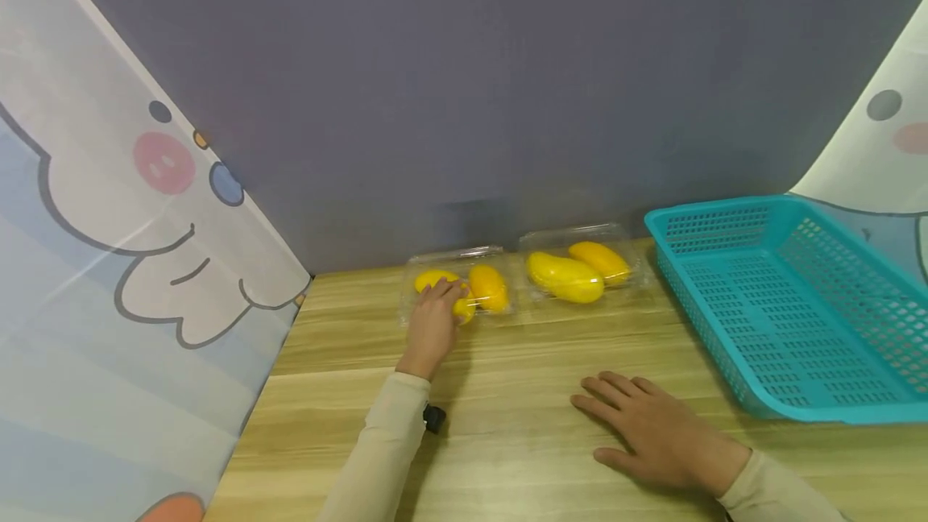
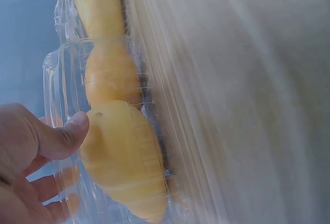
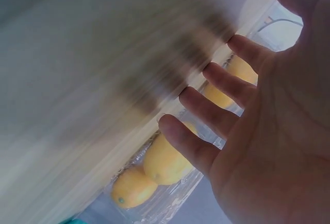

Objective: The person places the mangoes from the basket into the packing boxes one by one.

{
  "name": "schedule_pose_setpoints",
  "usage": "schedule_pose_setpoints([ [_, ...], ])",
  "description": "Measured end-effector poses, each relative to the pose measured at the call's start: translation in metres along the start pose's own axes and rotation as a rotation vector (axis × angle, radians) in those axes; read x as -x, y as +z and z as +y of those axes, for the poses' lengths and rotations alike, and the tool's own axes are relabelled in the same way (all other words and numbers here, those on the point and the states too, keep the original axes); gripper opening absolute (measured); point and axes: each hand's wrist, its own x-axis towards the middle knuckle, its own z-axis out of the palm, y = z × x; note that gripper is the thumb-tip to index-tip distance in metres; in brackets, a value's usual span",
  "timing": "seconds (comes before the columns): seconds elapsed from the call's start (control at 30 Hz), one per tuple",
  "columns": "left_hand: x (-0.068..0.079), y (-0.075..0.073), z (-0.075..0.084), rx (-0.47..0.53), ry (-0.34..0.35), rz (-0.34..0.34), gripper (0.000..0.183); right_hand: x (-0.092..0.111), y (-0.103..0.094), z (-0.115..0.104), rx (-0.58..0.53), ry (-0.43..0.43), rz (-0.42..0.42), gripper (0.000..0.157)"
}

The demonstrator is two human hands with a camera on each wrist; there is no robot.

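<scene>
A clear plastic box [image 1: 474,251] holding two yellow mangoes stands against the back wall. My left hand [image 1: 435,321] reaches over its left mango [image 2: 124,157], partly covering it in the head view. In the left wrist view the thumb tip lies right at that mango's edge, and the other fingers, loosely bent, show through clear plastic. Beside it is the right mango [image 1: 489,288]. A second clear box [image 1: 569,234], to the right, contains two more mangoes [image 1: 565,277]. Low over the table, my right hand [image 1: 656,433] has its fingers spread and holds nothing.
A turquoise plastic basket [image 1: 714,365] with perforated sides stands on the right of the wood-grain table [image 1: 507,417]. Behind rises a dark grey wall [image 1: 464,103]. Cartoon-printed sheets [image 1: 109,208] flank both sides.
</scene>
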Motion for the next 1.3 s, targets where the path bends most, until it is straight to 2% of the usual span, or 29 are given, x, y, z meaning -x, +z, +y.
schedule_pose_setpoints([
  [0.23,-0.006,0.004,-0.002,-0.015,-0.008,-0.005,0.045,0.001,0.001,0.001,-0.003,0.002,-0.017,0.066],
  [0.53,-0.015,0.008,-0.003,0.003,-0.025,0.003,0.045,0.003,0.002,0.001,0.011,0.004,0.006,0.065],
  [0.8,-0.015,0.01,-0.011,0.029,-0.033,-0.013,0.047,0.001,0.003,0.0,-0.008,0.005,-0.003,0.065],
  [0.97,-0.014,0.01,-0.022,0.063,0.05,-0.02,0.054,-0.005,0.006,0.002,0.001,-0.001,0.013,0.065],
  [1.13,-0.006,0.011,-0.031,0.078,0.128,-0.016,0.065,-0.005,0.008,0.003,-0.008,-0.002,-0.002,0.065],
  [1.3,0.003,0.005,-0.025,0.052,0.18,0.019,0.072,-0.005,0.009,0.004,-0.016,0.004,0.005,0.065],
])
